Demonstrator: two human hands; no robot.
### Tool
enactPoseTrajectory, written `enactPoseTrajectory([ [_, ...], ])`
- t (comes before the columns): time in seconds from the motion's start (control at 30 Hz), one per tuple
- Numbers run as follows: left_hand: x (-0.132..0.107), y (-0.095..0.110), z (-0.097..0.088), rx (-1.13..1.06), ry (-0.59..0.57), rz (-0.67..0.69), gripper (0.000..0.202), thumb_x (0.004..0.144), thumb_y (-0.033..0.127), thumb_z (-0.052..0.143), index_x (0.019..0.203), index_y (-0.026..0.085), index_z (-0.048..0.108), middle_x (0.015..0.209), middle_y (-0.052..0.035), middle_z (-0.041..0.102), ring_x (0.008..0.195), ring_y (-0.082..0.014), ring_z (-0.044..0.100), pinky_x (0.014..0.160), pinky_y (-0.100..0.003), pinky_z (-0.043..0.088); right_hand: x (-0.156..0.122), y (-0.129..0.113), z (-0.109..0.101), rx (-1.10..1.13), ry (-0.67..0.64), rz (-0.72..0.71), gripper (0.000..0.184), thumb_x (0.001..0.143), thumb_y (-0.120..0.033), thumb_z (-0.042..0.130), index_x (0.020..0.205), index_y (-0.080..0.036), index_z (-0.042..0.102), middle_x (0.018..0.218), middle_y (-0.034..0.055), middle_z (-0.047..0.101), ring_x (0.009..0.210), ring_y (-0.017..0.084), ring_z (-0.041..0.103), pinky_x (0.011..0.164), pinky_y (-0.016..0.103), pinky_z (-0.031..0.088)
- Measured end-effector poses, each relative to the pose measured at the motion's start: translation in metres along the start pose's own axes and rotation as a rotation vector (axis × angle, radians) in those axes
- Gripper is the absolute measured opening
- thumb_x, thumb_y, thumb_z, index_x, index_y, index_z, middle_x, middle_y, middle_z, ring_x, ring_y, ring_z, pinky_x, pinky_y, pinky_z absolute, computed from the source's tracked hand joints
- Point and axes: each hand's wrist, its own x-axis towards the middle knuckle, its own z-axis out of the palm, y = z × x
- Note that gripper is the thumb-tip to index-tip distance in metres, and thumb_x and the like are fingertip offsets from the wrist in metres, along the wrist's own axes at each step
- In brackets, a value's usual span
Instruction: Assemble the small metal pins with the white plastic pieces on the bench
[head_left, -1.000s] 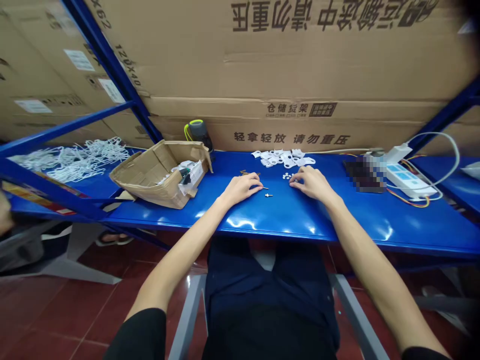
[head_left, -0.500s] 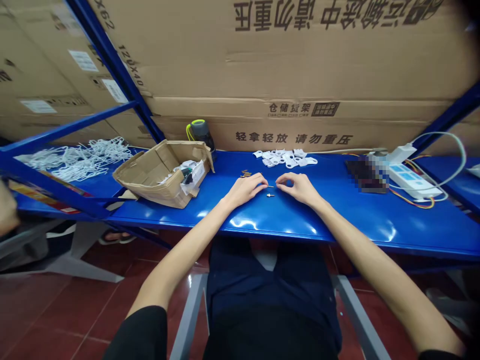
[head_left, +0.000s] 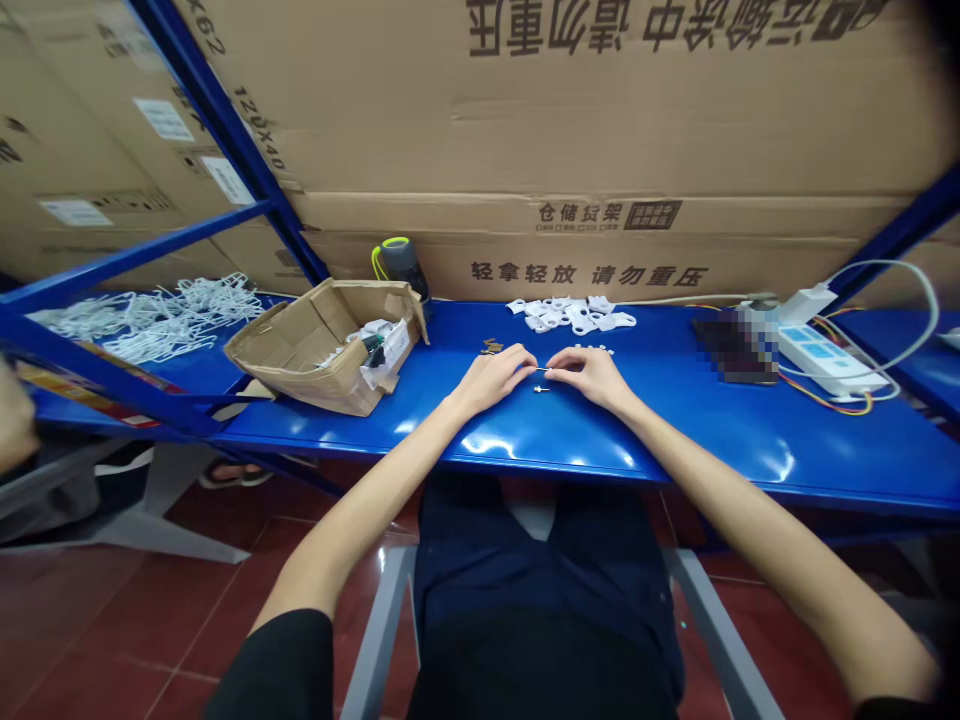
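Observation:
My left hand (head_left: 496,378) rests at the middle of the blue table, thumb and fingertips closed on one end of a thin metal pin (head_left: 541,369). From the other side, the pinched fingertips of my right hand (head_left: 592,375) meet the pin's opposite end; whether they hold a tiny part there is too small to tell. Just below the fingertips a small metal piece with a thin shaft (head_left: 541,389) lies on the table. Small brown pieces (head_left: 491,347) sit behind my left hand, and tiny whitish bits (head_left: 602,349) lie behind my right.
White plastic parts (head_left: 574,315) are heaped near the cardboard wall. An open cardboard box (head_left: 307,375) and a dark bottle (head_left: 405,262) stand left. White wire hooks (head_left: 180,315) pile farther left. A power strip (head_left: 832,360) with cables lies right, beside a blurred dark object (head_left: 727,345).
My right hand has moved left, so its fingertips now reach the pin that my left hand holds. The gap between the hands has narrowed. The left hand has hardly moved.

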Motion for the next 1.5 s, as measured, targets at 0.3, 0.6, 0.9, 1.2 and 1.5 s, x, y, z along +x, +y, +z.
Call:
enactPoseTrajectory([
  [0.3, 0.000, -0.001, 0.004, -0.011, -0.001, -0.012, 0.030, 0.113, 0.042, 0.045, 0.122, 0.024, 0.067, 0.125, -0.0037, 0.072, 0.108, -0.0196, 0.071, 0.084, -0.028, 0.051, -0.003, -0.004, 0.001, -0.101, 0.035, -0.066, 0.034, 0.088, -0.058, 0.075, 0.089, -0.025, 0.080, 0.090, 0.0050, 0.083, 0.087, 0.026, 0.075, 0.082, 0.039, 0.057],
  [0.6, 0.002, -0.004, 0.005, -0.225, 0.058, -0.009, 0.028, 0.111, 0.041, 0.051, 0.116, 0.021, 0.070, 0.118, -0.0059, 0.073, 0.098, -0.0190, 0.068, 0.095, -0.032, 0.051, -0.007, -0.009, -0.001, -0.258, 0.069, -0.204, 0.030, 0.098, -0.054, 0.069, 0.093, -0.027, 0.081, 0.094, 0.0052, 0.082, 0.087, 0.026, 0.072, 0.086, 0.041, 0.054],
  [0.9, 0.006, -0.007, 0.008, -0.413, 0.040, -0.072, 0.032, 0.108, 0.045, 0.055, 0.113, 0.019, 0.073, 0.116, -0.0064, 0.075, 0.087, -0.0168, 0.064, 0.084, -0.031, 0.053, -0.005, -0.001, 0.001, -0.385, 0.072, -0.309, 0.033, 0.103, -0.054, 0.061, 0.098, -0.029, 0.082, 0.092, 0.0090, 0.078, 0.087, 0.028, 0.066, 0.086, 0.044, 0.053],
  [1.2, 0.006, -0.006, 0.010, -0.351, 0.068, -0.061, 0.031, 0.108, 0.045, 0.055, 0.111, 0.020, 0.072, 0.113, -0.0046, 0.075, 0.083, -0.0163, 0.064, 0.085, -0.031, 0.052, -0.003, -0.002, 0.002, -0.326, 0.038, -0.260, 0.028, 0.103, -0.048, 0.062, 0.108, -0.029, 0.082, 0.103, 0.0068, 0.082, 0.093, 0.028, 0.072, 0.091, 0.045, 0.054],
  [1.5, 0.004, -0.004, 0.007, -0.281, 0.098, -0.061, 0.029, 0.110, 0.042, 0.054, 0.111, 0.021, 0.073, 0.115, -0.0054, 0.075, 0.096, -0.0190, 0.068, 0.092, -0.032, 0.053, -0.005, -0.010, 0.000, -0.231, 0.069, -0.185, 0.034, 0.100, -0.056, 0.064, 0.094, -0.028, 0.083, 0.097, 0.0047, 0.083, 0.085, 0.025, 0.070, 0.082, 0.041, 0.054],
])
